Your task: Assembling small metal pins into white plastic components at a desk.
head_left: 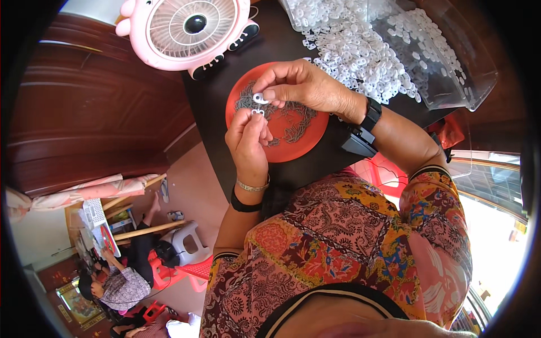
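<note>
My left hand (248, 139) pinches a small white plastic piece (257, 112) between thumb and fingertips. Just above it, my right hand (301, 85) grips another white plastic piece with a round hole (259, 98) between thumb and forefinger. The two pieces are close together; whether they touch I cannot tell. Both hands are over a round orange-red plate (319, 132). Thin grey screw-like pins (298, 130) lie scattered in it, partly hidden by my hands.
A large heap of white plastic pieces (358, 65) spills from a clear plastic bin (476, 93) on the dark table (217, 121). At the far left stands a pink fan (194, 25). Another person (121, 290) sits at the lower left, near a grey plastic stool (189, 242).
</note>
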Motion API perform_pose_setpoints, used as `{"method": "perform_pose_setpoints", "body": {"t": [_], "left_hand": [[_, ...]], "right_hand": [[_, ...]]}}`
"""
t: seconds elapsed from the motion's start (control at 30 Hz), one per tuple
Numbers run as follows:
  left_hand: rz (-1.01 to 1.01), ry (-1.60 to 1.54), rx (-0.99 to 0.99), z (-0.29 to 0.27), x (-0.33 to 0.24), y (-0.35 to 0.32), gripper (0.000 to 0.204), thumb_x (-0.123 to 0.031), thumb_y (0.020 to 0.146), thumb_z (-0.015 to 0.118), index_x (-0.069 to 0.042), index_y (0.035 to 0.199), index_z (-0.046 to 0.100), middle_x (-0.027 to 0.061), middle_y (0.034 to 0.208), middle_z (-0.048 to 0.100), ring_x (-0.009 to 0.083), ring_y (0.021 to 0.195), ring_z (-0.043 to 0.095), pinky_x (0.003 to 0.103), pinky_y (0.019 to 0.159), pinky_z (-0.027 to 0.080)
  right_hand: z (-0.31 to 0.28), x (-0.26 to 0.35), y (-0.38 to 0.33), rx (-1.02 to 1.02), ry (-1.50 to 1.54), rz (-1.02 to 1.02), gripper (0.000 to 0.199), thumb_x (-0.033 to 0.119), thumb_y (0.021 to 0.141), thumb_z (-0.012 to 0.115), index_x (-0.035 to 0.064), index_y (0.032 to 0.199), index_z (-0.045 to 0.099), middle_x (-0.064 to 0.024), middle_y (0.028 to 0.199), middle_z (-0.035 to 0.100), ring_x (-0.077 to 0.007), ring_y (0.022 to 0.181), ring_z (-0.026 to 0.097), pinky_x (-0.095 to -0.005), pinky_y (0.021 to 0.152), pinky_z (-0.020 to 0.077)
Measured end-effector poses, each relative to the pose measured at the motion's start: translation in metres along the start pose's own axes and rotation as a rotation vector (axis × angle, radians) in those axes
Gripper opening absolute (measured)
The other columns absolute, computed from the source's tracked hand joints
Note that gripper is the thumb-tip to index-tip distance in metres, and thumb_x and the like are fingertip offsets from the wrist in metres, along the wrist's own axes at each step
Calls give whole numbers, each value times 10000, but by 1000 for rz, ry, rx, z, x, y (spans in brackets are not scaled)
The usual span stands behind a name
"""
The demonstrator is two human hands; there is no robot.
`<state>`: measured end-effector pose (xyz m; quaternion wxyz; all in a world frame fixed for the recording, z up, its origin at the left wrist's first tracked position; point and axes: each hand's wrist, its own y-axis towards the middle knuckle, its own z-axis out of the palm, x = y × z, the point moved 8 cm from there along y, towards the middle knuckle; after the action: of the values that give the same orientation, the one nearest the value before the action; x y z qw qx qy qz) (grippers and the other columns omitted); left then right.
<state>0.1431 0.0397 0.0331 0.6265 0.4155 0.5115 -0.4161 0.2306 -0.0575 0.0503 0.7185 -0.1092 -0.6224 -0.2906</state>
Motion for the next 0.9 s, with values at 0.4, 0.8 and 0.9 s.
{"method": "perform_pose_setpoints", "body": {"t": [0.4,0.8,0.9], "left_hand": [[-45,10,-21,0,5,1,145,-136,892,486,-36,788,507,-1,628,442,100,546,451,219,499,318],[13,30,-12,3,5,5,186,-145,919,471,-25,780,505,2,633,439,94,552,435,212,510,327],[-16,-6,-22,2,7,6,184,-147,921,471,-21,793,508,4,634,443,99,557,440,215,528,337]], "right_hand": [[1,1,-3,-26,-153,-25,163,79,888,627,20,1038,652,14,887,641,-55,809,559,-214,732,468],[9,8,-6,28,-332,-155,203,2,829,656,27,1031,645,-40,924,628,-128,866,609,-268,797,495],[14,11,-7,45,-330,-197,216,-14,813,662,8,1026,628,-47,864,639,-126,818,627,-268,746,512]]}}
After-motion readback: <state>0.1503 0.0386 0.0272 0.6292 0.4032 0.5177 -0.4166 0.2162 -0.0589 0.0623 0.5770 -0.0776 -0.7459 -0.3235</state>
